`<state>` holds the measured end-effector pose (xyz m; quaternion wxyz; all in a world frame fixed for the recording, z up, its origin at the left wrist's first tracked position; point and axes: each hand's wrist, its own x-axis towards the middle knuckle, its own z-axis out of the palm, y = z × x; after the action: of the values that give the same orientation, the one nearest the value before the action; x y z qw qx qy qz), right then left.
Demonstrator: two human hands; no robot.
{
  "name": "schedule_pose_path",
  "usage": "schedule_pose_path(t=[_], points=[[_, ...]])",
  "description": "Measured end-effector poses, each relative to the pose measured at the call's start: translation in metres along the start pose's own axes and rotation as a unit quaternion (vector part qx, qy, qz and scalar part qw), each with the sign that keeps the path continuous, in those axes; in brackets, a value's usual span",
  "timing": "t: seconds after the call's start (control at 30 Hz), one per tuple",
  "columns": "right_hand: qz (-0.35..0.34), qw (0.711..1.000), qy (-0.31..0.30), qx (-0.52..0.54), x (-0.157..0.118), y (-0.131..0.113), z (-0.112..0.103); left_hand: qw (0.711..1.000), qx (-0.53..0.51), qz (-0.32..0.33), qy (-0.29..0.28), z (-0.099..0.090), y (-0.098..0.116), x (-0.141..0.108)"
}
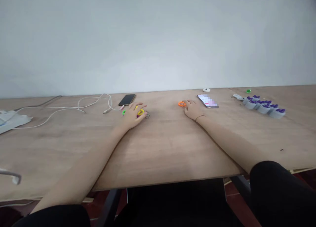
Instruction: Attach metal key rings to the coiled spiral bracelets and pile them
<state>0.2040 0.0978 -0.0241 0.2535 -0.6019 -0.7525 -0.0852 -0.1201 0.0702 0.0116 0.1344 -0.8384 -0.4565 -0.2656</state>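
Observation:
My left hand rests over a small group of coiled bands, its fingers spread. A yellow coil shows between its thumb and fingers, with a bit of purple under it. One green coil peeks out on the left side of the hand. By the thumb tip lies a small metal ring. My right hand lies palm down on the table, its fingertips beside an orange coil. Whether they touch it I cannot tell. A thin dark band circles my right wrist.
Behind my left hand lies a dark phone; a lit phone is right of my right hand. White cables run across the left. Several white rolls with purple tops stand at the right, near a green item.

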Motion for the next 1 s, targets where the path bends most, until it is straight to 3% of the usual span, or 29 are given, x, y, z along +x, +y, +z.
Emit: schedule_pose_path(t=[0.13, 0.23, 0.3, 0.5, 0.8, 1.0], points=[[0.009, 0.998, -0.056, 0.008, 0.0, 0.012, -0.001, 0.99, -0.074, 0.087, -0.08, 0.009, 0.041, 0.001], [-0.001, 0.999, -0.042, 0.021, 0.0, 0.009, 0.001, 0.978, -0.112, 0.116, -0.135, 0.015, 0.065, 0.0], [-0.013, 0.999, -0.033, 0.029, -0.001, 0.007, 0.001, 0.975, -0.123, 0.118, -0.143, 0.017, 0.073, 0.0], [-0.042, 0.997, -0.04, 0.047, 0.0, 0.006, 0.001, 0.976, -0.126, 0.094, -0.15, 0.019, 0.072, 0.0], [0.012, 0.999, -0.028, 0.043, 0.002, 0.006, 0.005, 0.984, -0.082, 0.029, -0.156, 0.014, 0.069, -0.002], [0.034, 0.999, -0.021, 0.035, 0.001, 0.002, 0.005, 0.985, -0.079, 0.047, -0.143, 0.014, 0.067, -0.002]])
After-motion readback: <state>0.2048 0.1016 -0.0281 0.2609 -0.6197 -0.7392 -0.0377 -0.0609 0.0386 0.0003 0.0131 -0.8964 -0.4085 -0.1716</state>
